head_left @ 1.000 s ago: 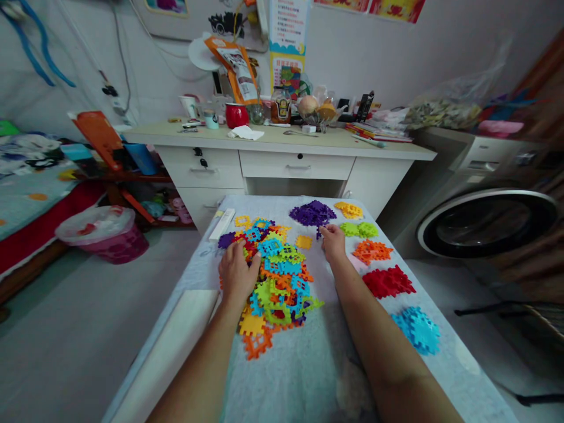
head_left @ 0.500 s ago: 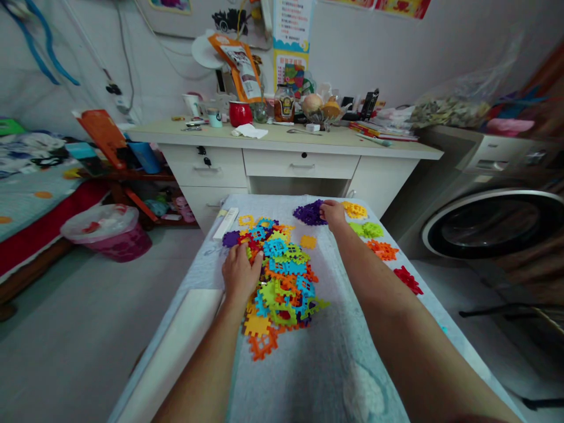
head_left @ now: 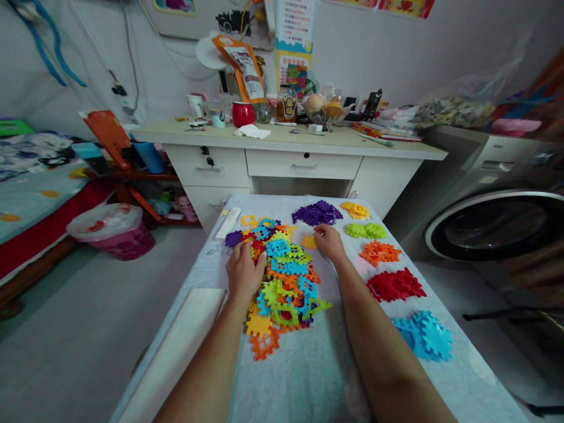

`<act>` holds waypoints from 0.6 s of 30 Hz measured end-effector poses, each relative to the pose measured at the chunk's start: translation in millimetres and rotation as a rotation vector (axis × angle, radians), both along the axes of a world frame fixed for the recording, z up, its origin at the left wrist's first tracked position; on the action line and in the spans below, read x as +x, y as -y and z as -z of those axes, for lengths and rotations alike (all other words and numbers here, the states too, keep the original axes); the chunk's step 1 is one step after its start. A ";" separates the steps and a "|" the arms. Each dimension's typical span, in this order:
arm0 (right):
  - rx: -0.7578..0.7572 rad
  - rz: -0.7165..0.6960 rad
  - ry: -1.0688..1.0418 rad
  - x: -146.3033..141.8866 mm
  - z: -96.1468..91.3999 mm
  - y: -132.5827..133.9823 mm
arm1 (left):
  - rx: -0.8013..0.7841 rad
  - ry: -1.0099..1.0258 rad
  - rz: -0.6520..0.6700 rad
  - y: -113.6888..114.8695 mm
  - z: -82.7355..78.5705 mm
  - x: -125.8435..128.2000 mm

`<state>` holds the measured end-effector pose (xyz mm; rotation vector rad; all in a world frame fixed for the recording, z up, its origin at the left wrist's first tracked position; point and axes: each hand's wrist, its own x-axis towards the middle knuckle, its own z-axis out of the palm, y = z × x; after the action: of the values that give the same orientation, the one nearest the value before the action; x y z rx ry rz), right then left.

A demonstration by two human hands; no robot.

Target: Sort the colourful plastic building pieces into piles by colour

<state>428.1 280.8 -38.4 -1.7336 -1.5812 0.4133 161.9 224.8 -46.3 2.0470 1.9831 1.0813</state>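
The left hand (head_left: 245, 271) rests on the left side of the mixed pile (head_left: 288, 267), thumb apart from the fingers; whether it grips a piece I cannot tell. The right hand (head_left: 331, 242) has its fingers drawn in narrow just right of a lone yellow piece (head_left: 309, 241) — whether they hold anything is unclear — with the purple heap (head_left: 317, 212) just beyond. The pile is a jumble of flat, notch-edged pieces in blue, green, orange, yellow, red and purple, some solid, some with cut-out middles. Sorted by colour down the table's right side lie a yellow heap (head_left: 355, 210), green heap (head_left: 365, 230), orange heap (head_left: 380, 252), red heap (head_left: 396, 284) and blue heap (head_left: 425, 335). A pale, patterned cloth (head_left: 304, 376) covers the table. Beyond it stands a white desk (head_left: 304, 161) carrying a red pot (head_left: 242, 114) and a jar (head_left: 286, 106); a washing machine (head_left: 489, 194) stands to the right, a pink bin (head_left: 117, 238) to the left.
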 end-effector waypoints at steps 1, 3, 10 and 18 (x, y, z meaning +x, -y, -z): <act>-0.024 -0.035 0.120 -0.5 0.1 1.7 | -0.003 0.001 -0.001 0.1 0.0 0.0; -0.095 -0.087 0.294 -1.3 -0.3 4.6 | -0.012 -0.001 -0.007 0.1 -0.1 0.1; -0.187 -0.047 0.334 0.7 -3.9 9.4 | -0.036 -0.014 -0.019 0.7 -1.7 1.1; -0.074 0.049 -0.277 24.0 -16.7 -2.0 | -0.058 -0.040 -0.034 -0.1 -1.8 0.7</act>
<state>452.0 282.9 -21.7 -1.6837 -1.3379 0.6644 162.6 224.9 -44.5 2.0285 2.0494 0.9840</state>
